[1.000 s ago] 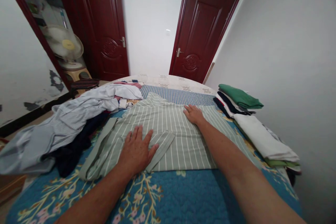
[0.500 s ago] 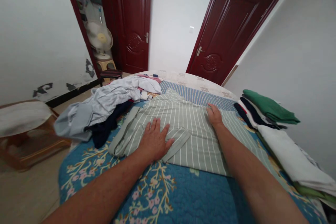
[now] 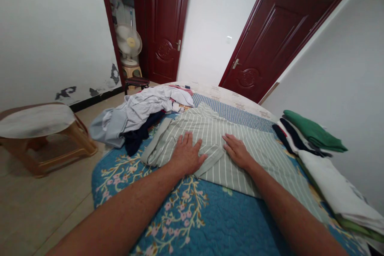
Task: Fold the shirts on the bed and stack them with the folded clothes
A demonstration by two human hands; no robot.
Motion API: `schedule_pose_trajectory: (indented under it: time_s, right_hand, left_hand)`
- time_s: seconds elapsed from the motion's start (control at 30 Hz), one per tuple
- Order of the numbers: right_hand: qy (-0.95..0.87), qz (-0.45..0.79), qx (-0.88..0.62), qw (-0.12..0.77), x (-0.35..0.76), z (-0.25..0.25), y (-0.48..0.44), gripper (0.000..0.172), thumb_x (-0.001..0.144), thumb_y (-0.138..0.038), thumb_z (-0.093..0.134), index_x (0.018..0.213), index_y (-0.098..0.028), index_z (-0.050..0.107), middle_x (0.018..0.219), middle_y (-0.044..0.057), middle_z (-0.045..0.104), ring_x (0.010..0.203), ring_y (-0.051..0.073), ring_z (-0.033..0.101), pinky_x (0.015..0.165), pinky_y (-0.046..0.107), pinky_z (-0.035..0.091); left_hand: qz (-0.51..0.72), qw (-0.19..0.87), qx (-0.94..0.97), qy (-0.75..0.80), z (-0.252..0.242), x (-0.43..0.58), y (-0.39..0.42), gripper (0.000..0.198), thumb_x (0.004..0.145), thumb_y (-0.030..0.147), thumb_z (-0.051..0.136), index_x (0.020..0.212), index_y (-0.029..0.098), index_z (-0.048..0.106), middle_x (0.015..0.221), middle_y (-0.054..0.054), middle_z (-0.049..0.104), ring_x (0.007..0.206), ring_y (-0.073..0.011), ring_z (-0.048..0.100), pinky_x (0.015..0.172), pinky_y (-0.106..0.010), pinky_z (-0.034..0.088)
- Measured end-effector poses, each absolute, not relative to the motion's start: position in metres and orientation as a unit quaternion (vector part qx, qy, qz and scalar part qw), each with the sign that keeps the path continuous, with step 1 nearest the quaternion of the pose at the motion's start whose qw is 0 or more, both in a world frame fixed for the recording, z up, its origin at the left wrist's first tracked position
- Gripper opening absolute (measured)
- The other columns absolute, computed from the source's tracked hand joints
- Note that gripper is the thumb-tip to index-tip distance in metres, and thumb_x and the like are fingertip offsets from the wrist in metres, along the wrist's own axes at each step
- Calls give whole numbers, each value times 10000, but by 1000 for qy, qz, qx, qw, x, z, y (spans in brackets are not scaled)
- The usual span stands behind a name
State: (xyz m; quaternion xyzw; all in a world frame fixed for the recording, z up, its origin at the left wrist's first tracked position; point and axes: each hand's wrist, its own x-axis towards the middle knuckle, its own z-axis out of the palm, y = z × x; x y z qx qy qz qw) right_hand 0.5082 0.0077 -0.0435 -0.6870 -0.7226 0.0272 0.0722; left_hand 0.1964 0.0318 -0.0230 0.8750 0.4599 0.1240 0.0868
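Observation:
A pale green shirt (image 3: pixel 255 146) with white stripes lies spread sideways on a blue floral quilted cover (image 3: pixel 216 216). One sleeve is folded in over its body, near the front edge. My left hand (image 3: pixel 187 154) rests flat on that folded part, fingers apart. To its right, my right hand (image 3: pixel 237 150) lies palm down on the shirt's middle with its fingers stretched out. Neither hand grips the cloth.
Left of the shirt is a loose heap of clothes (image 3: pixel 144 108), with a dark blue garment (image 3: pixel 139 136) under it. Folded clothes (image 3: pixel 315 132) and a folded white garment (image 3: pixel 336 184) lie at the right. A plastic stool (image 3: pixel 60 140) stands at the far left.
My right hand has come back from the shirt's far edge toward its middle, closer to my left hand. The left hand stays on the folded sleeve. The view has swung slightly left.

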Motion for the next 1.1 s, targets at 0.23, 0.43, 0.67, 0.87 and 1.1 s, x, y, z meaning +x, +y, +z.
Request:
schedule_pose_trajectory:
  time_s: [0.23, 0.43, 0.67, 0.87, 1.1]
  right_hand:
    - [-690, 9, -723, 27, 495, -36, 58, 644, 1114, -551, 301, 1700, -294, 369, 1794, 73, 259, 1650, 332, 247, 1290, 641, 269]
    - [-661, 8, -750, 27, 493, -30, 103, 665, 1124, -585, 269, 1700, -265, 359, 1796, 96, 251, 1655, 335, 220, 1300, 650, 220]
    - [-641, 11, -764, 73, 501, -31, 128, 680, 1121, -608, 299, 1698, -256, 365, 1792, 109, 259, 1655, 331, 216, 1315, 636, 178]
    - [-651, 39, -730, 207, 523, -33, 128, 749, 1054, -656, 496, 1665, -228, 439, 1751, 127, 355, 1635, 324, 282, 1333, 559, 208]
    - [-662, -9, -727, 180, 577, -49, 78, 628, 1093, -503, 422, 1612, -158, 503, 1727, 161, 391, 1622, 308, 318, 1328, 518, 243]
  left_hand:
    - [122, 88, 876, 459, -23, 197, 33, 786, 1015, 704, 446, 1642, 234, 494, 1775, -188, 300, 1657, -446, 183, 1320, -616, 103]
    - [120, 83, 876, 460, -24, 197, 34, 778, 1015, 706, 443, 1639, 245, 499, 1776, -166, 309, 1658, -433, 187, 1324, -606, 106]
    - [111, 43, 883, 454, -23, 197, 37, 731, 1026, 667, 453, 1623, 250, 526, 1755, -173, 355, 1640, -441, 244, 1310, -601, 168]
    - [100, -2, 888, 449, -23, 199, 43, 698, 1031, 623, 460, 1612, 246, 549, 1710, -199, 423, 1615, -441, 310, 1289, -599, 225]
    - [90, -14, 889, 449, -22, 198, 46, 690, 1027, 606, 478, 1602, 235, 564, 1696, -209, 443, 1609, -438, 327, 1281, -593, 249]
